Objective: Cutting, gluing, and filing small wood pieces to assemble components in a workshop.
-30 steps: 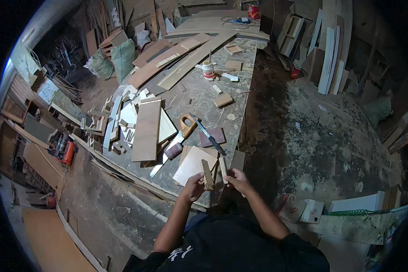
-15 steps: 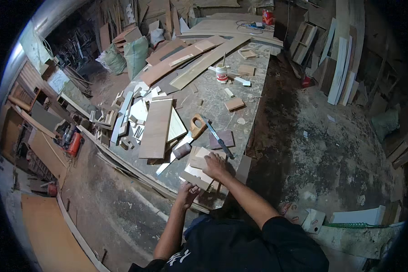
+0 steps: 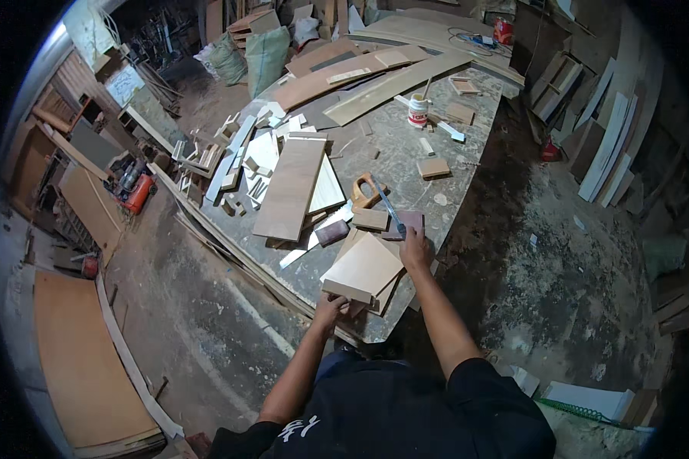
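My left hand [image 3: 331, 308] is closed on the near edge of a pale square wooden panel [image 3: 366, 264], which has a narrow strip [image 3: 347, 291] along that edge. The panel is at the bench's near corner, over other wood pieces. My right hand [image 3: 416, 251] closes around the near end of a slim tool with a bluish shaft [image 3: 388, 203]. Its far end leans by the yellow wooden handle of a handsaw [image 3: 368, 190]; the near end is hidden by my fingers. Beside them lie a small wood block [image 3: 370, 219], a dark brownish block [image 3: 332, 232] and a purplish flat piece [image 3: 413, 220].
A long board [image 3: 292, 187] lies over white scraps on the left of the bench [image 3: 455, 172]. Farther back are a white pot with a brush [image 3: 418, 115], small wood pieces and long planks [image 3: 398, 88]. Boards [image 3: 608, 145] lean along the right side. A red machine [image 3: 138, 191] stands on the left floor.
My right hand has left the small wood block, which lies near the saw handle, and has moved to the slim tool. My left hand stays on the panel's near edge. The view has shifted.
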Demonstrator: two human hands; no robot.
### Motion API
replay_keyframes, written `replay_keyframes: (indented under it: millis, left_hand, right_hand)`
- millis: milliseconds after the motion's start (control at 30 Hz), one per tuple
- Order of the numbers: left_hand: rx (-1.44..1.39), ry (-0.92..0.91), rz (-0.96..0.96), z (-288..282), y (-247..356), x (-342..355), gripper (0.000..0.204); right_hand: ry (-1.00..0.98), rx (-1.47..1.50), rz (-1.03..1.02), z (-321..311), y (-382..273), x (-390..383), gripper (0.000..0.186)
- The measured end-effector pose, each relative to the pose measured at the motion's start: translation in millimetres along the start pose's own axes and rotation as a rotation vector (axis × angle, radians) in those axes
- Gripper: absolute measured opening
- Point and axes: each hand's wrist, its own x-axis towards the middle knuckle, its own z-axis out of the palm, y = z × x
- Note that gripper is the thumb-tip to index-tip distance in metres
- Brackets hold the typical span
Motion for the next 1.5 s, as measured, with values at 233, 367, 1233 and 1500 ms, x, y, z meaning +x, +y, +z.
replay_keyframes:
  millis: [233,367,1233,1500]
  left_hand:
    - [0.526,0.156,0.219,6.3,10.3,20.9,0.045]
    - [1.182,0.240,0.639,-4.5,26.7,22.2,0.089]
    - [1.090,-0.396,0.948,-57.4,69.8,35.0,0.033]
    - [0.787,-0.418,0.492,-99.9,60.9,83.3,0.032]
  right_hand:
    - [0.144,0.318,0.095,25.9,60.7,-20.0,0.031]
    - [0.290,0.418,0.075,48.6,102.4,-74.5,0.017]
    - [0.259,0.634,0.353,99.0,-33.2,-146.5,0.028]
    - [0.465,0.276,0.300,99.0,-51.3,-127.3,0.025]
